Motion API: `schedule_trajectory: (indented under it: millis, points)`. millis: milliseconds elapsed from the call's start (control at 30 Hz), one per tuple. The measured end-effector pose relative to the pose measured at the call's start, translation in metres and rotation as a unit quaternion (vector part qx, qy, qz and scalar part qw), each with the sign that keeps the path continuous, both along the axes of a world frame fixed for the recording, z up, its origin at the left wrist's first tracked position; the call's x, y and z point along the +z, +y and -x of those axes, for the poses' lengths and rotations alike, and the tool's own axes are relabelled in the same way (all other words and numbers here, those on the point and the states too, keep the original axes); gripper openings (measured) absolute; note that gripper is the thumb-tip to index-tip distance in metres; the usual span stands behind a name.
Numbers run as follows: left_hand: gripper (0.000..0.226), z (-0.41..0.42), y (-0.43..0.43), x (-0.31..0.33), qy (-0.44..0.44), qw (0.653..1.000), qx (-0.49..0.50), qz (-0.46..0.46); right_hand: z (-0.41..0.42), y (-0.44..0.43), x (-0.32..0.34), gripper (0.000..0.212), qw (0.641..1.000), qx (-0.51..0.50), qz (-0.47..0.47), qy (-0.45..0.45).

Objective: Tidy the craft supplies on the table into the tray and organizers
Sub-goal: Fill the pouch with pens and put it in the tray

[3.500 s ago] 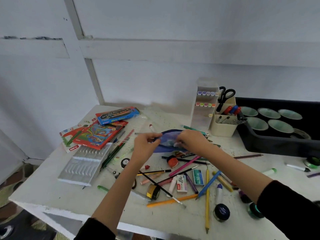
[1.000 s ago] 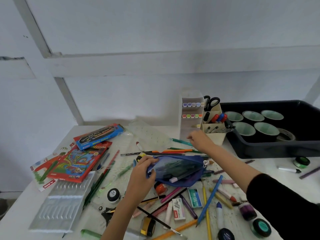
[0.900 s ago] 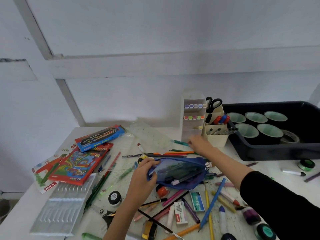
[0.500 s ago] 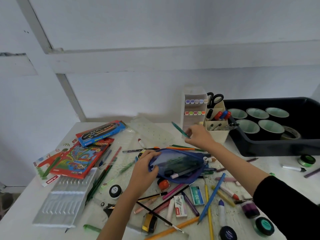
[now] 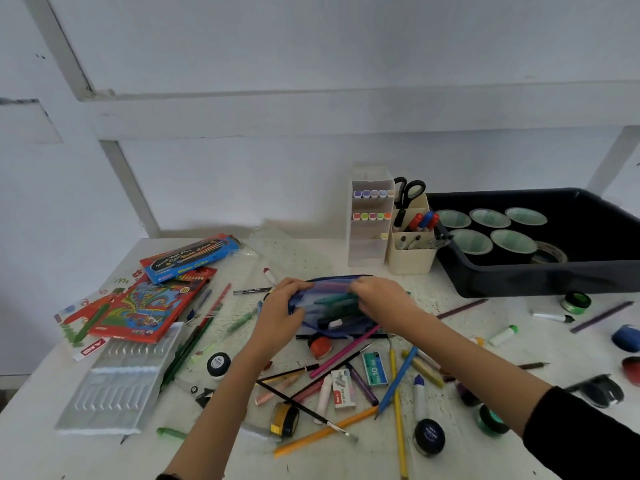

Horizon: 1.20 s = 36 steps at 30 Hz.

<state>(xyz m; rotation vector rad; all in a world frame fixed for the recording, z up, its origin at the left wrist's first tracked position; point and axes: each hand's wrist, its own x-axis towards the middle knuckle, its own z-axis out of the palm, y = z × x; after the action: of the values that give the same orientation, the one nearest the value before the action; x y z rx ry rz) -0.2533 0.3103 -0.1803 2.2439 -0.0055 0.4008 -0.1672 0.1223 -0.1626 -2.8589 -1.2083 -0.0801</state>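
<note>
With left hand (image 5: 280, 306) gripping the pouch (image 5: 332, 322) mouth mid-counter (image 5: 502, 318) and right hand (image 5: 381, 296) pinching a teal pen (image 5: 334, 299) half inside, guard against snagging on packed contents, likely to tip the slack pouch and spill it.

left hand (image 5: 277, 317): fingers curled, gripping | right hand (image 5: 382, 299): fingers curled, pinching

Translucent blue plastic pouch (image 5: 329, 308); glossy black plastic tray (image 5: 540, 278); matt speckled white table (image 5: 485, 341)
</note>
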Motion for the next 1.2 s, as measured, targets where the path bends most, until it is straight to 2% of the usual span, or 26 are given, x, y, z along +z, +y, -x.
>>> schedule_trajectory:
  millis: [100,200,300,367,567,733,867,900,967,1067,1200]
  points:
    - [0.044,-0.001,0.002,0.004,0.006,1.0,-0.002,-0.014,-0.008,-0.003,-0.003,0.033,0.994,-0.057,0.088,-0.036]
    - [0.036,-0.003,0.003,0.011,0.002,0.999,0.023,-0.032,-0.018,-0.008,0.004,0.032,0.992,-0.074,0.096,-0.028]
    - [0.03,-0.004,0.001,0.019,-0.007,0.998,0.068,-0.005,-0.028,-0.018,0.018,0.031,0.995,-0.063,-0.032,0.068]
    - [0.028,-0.005,-0.002,0.024,-0.008,0.996,0.084,0.008,-0.032,-0.026,0.03,0.029,0.99,-0.051,-0.076,0.106]
    - [0.024,-0.01,-0.015,0.023,0.0,0.996,0.084,0.027,-0.035,-0.044,0.04,0.025,0.987,-0.054,-0.089,0.122]
    - [0.019,-0.017,-0.015,0.014,-0.002,0.988,0.152,0.031,-0.028,-0.059,0.039,0.02,0.955,-0.058,-0.245,0.155]
    - [0.016,-0.02,-0.007,0.012,-0.007,0.981,0.184,0.055,-0.022,-0.075,0.034,0.016,0.928,-0.129,-0.338,0.092]
    - [0.016,-0.021,-0.006,0.013,-0.01,0.979,0.191,0.067,-0.021,-0.079,0.029,0.014,0.924,-0.164,-0.334,0.09]
    - [0.016,-0.023,-0.004,0.014,-0.016,0.976,0.202,0.085,-0.018,-0.082,0.014,0.012,0.93,-0.203,-0.27,0.145]
    - [0.016,-0.023,-0.001,0.013,-0.02,0.972,0.214,0.097,-0.008,-0.077,-0.013,0.019,0.955,-0.165,-0.156,0.191]
    - [0.015,-0.021,0.005,0.011,-0.018,0.961,0.245,0.128,-0.005,-0.065,-0.038,0.025,0.959,-0.14,-0.174,0.175]
